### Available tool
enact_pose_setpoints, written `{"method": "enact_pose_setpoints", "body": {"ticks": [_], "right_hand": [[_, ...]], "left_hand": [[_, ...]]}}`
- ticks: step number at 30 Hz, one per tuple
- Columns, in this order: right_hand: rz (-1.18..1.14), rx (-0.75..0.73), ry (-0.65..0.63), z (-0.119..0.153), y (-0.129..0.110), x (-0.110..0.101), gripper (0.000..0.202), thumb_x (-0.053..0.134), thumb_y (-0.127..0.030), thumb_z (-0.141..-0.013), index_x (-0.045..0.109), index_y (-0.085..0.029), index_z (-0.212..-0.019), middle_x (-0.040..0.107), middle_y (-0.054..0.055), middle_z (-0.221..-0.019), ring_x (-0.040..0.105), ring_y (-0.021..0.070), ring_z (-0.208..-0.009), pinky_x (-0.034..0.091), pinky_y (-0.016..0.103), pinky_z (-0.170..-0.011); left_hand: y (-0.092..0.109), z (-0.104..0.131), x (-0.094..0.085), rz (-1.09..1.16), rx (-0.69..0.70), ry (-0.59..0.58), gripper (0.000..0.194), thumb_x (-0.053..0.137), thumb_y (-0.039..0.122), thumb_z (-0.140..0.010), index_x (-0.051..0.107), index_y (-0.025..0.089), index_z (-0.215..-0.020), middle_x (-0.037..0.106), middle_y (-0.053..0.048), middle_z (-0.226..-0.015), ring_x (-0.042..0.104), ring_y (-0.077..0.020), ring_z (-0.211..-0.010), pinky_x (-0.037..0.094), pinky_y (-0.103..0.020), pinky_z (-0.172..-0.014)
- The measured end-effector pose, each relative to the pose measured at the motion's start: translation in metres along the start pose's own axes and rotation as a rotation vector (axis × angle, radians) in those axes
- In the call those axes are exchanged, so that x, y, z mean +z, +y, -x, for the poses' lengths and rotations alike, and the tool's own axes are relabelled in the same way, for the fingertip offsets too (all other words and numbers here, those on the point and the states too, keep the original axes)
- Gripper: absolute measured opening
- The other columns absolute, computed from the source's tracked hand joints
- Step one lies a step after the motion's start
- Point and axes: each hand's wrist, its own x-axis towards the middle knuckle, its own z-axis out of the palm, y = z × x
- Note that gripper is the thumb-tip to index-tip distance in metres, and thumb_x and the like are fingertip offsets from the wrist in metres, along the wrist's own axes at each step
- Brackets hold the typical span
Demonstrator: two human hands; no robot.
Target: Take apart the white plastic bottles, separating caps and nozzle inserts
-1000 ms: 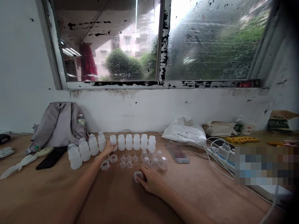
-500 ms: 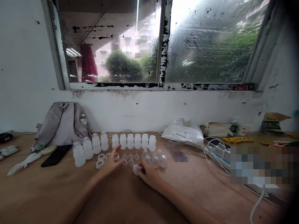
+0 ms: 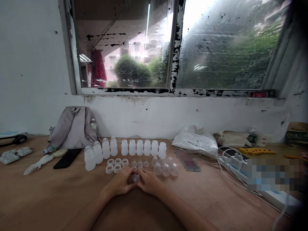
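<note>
My left hand (image 3: 122,182) and my right hand (image 3: 149,182) meet low over the table, their fingers closed around a small clear baby bottle nipple (image 3: 136,178). Fingers cover part of it, and whether a ring sits around it I cannot tell. Just beyond my left hand lie several white collar rings (image 3: 117,168). Behind the fingertips stand clear nipples (image 3: 140,163), some partly hidden. Several clear dome caps (image 3: 165,170) rest beside my right hand. Farther back is a row of frosted bottles (image 3: 140,147) without tops; more bottles with tops (image 3: 98,152) stand to the left.
A black phone (image 3: 66,158), a white plastic wrapper (image 3: 39,164) and a grey backpack (image 3: 75,126) occupy the left. On the right are a plastic bag (image 3: 195,140), white cables and a power strip (image 3: 232,166). A wall with a window (image 3: 173,93) rises behind the table.
My left hand has come back from near the rings and bottles to join my right hand at the small clear piece. The view has shifted slightly left.
</note>
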Motion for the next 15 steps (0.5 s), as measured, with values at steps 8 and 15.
{"method": "enact_pose_setpoints", "body": {"ticks": [8, 15], "right_hand": [[0.126, 0.07, 0.078, -0.002, 0.014, -0.018, 0.023, 0.041, -0.015, -0.076, 0.048, -0.018, -0.098, 0.055, 0.006, -0.093, 0.051, 0.0167, -0.08, 0.035, 0.025, -0.068], [0.4, 0.206, 0.099, -0.002, 0.037, -0.016, 0.014, 0.047, -0.021, -0.077, 0.054, -0.017, -0.088, 0.059, 0.009, -0.088, 0.046, 0.0241, -0.09, 0.028, 0.036, -0.079]], "left_hand": [[-0.011, 0.005, -0.01, -0.064, -0.026, 0.027, 0.03, 0.054, 0.038, -0.072, 0.054, 0.021, -0.096, 0.056, -0.006, -0.096, 0.048, -0.0227, -0.091, 0.035, -0.033, -0.082], [-0.036, 0.008, -0.024, -0.232, -0.091, 0.037, 0.027, 0.049, 0.037, -0.075, 0.055, 0.024, -0.098, 0.057, -0.003, -0.098, 0.047, -0.0221, -0.095, 0.029, -0.035, -0.088]]}}
